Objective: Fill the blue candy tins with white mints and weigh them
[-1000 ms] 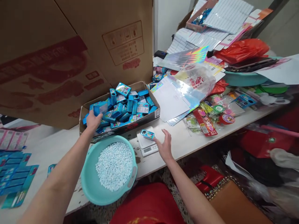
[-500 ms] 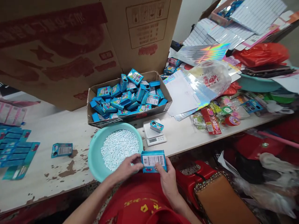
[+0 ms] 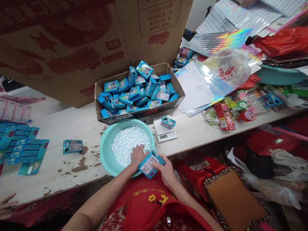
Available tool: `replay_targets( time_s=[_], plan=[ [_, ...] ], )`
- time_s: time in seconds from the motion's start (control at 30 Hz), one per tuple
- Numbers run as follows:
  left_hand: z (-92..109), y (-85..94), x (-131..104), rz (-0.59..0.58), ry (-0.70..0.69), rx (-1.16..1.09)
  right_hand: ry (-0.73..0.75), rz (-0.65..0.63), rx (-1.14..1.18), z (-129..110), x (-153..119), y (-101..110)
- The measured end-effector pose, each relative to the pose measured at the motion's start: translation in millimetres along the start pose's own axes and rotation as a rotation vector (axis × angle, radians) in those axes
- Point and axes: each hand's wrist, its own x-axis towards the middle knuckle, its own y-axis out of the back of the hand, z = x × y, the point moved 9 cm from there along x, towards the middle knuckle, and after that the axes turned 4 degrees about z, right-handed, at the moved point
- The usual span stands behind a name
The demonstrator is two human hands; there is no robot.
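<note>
My right hand (image 3: 166,168) grips a small blue printed candy box (image 3: 149,163), tilted over the bowl's near right rim. Inside the mint-green bowl (image 3: 104,154), my left hand (image 3: 138,155) dips its spread fingertips into small pale candies (image 3: 127,139); the tips are partly hidden among them. A white digital scale (image 3: 166,134) lies right of the bowl, with another blue box (image 3: 168,122) on it. Behind the bowl, a cardboard tray (image 3: 141,114) is heaped with blue candy boxes (image 3: 144,69).
A single blue box (image 3: 72,146) lies left of the bowl, beyond it flat blue cartons (image 3: 26,154). Another person's hand (image 3: 8,205) shows at the lower left. A large cardboard carton (image 3: 79,48) stands behind. Papers (image 3: 194,89) and sweet packets (image 3: 225,117) cover the right side.
My left hand has left the candy box and moved into the candies. My right hand has tilted the box and brought it left to the bowl. Another person's hand has appeared at lower left.
</note>
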Motion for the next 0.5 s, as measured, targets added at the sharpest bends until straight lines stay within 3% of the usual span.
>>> replay_targets(
  time_s=[0.1, 0.3, 0.4, 0.5],
  plan=[
    [-2.2, -10.2, -1.5, -0.072, 0.069, -0.384, 0.062, 0.043, -0.069, -19.4, -1.5, -0.7],
    [-11.6, -12.5, 6.5, -0.229, 0.155, -0.868, 0.348, 0.193, -0.361, -96.8, -14.9, -1.6],
    [-11.5, -5.5, 11.8, -0.308, 0.194, -1.091, 0.437, 0.167, -0.419, -119.5, -20.0, -12.2],
    [-9.1, 11.3, 18.9, -0.343, 0.269, -1.322, 0.497, 0.143, -0.462, -125.0, -19.3, -25.2]
  ],
)
